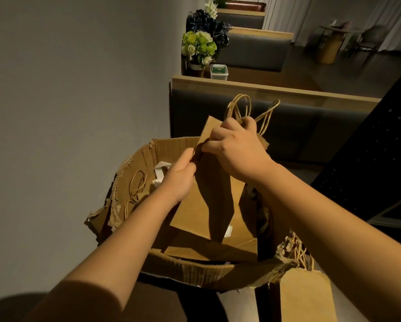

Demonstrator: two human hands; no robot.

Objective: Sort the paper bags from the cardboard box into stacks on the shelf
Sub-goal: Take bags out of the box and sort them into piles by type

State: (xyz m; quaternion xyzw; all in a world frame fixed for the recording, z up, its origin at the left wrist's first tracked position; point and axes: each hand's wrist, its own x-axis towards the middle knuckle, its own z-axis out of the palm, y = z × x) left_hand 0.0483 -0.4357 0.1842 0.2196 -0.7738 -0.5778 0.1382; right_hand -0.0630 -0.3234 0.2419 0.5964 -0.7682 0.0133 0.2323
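I see the flat brown paper bag with twisted-cord handles (208,196) half-lifted above the torn cardboard box (148,154). My right hand (236,147) pinches its top edge; my left hand (178,177) pinches the side fold. I'd judge it light, floppy and tearable, so I'd grip by the stiff rim.

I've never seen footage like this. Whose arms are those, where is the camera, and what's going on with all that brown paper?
There is no robot here: a person wears a camera on the head, so the single picture looks forward and down along their own bare arms. Both hands hold one brown paper bag above a torn cardboard box. The right hand grips the bag's top by its twine handles; the left hand pinches its left edge. More brown bags lie inside the box, and another bag sits outside at lower right. Behind are padded booth seats and flowers.
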